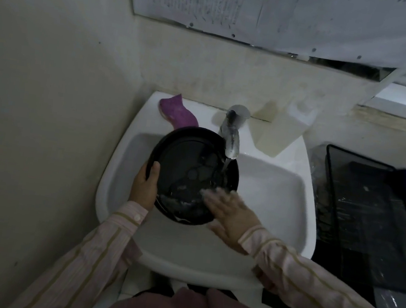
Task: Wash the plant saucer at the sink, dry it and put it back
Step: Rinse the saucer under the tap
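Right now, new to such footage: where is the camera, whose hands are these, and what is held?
No machine here. One camera on a person's head looks down at their own arms. The left hand grips the rim of the black saucer over the white sink, under water running from the tap. The right hand, fingers straight and blurred, touches the saucer's inside. A purple sponge and a pale bottle sit on the sink's back ledge; a black mesh tray lies to the right.

A washroom: white wall-hung sink [304, 196], chrome tap [233, 129], mirror [272, 10] above.
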